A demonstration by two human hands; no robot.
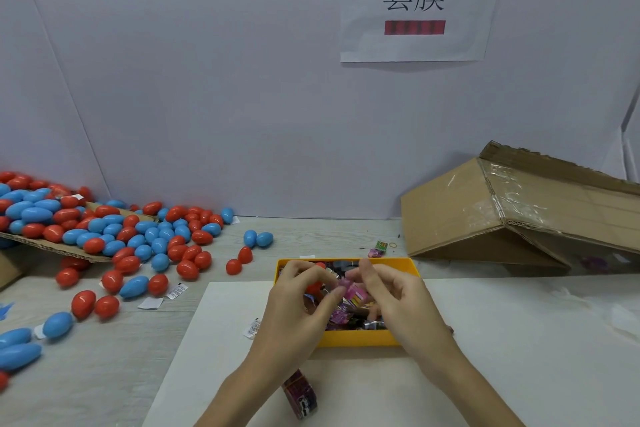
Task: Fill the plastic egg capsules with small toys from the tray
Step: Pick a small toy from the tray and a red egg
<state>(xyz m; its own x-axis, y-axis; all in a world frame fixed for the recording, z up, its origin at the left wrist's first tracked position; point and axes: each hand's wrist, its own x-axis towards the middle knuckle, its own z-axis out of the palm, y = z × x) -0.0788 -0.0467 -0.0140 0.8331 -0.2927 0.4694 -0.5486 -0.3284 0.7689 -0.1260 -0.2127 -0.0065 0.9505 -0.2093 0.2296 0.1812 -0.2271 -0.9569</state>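
Both hands — left hand [301,302], right hand [398,298] — pinching pink toy packet [355,294] above yellow tray [360,338]

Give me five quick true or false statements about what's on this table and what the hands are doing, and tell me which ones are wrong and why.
1. Both hands are over the yellow tray. True.
2. The right hand pinches a small pink packet. True.
3. The egg capsules are green and yellow. False: they are red and blue.
4. The cardboard box lies left of the tray. False: it lies tipped over to the right; the eggs are heaped on the left.
5. The left hand rests flat on the table. False: it is raised over the tray, fingers curled round something red, likely an egg half.
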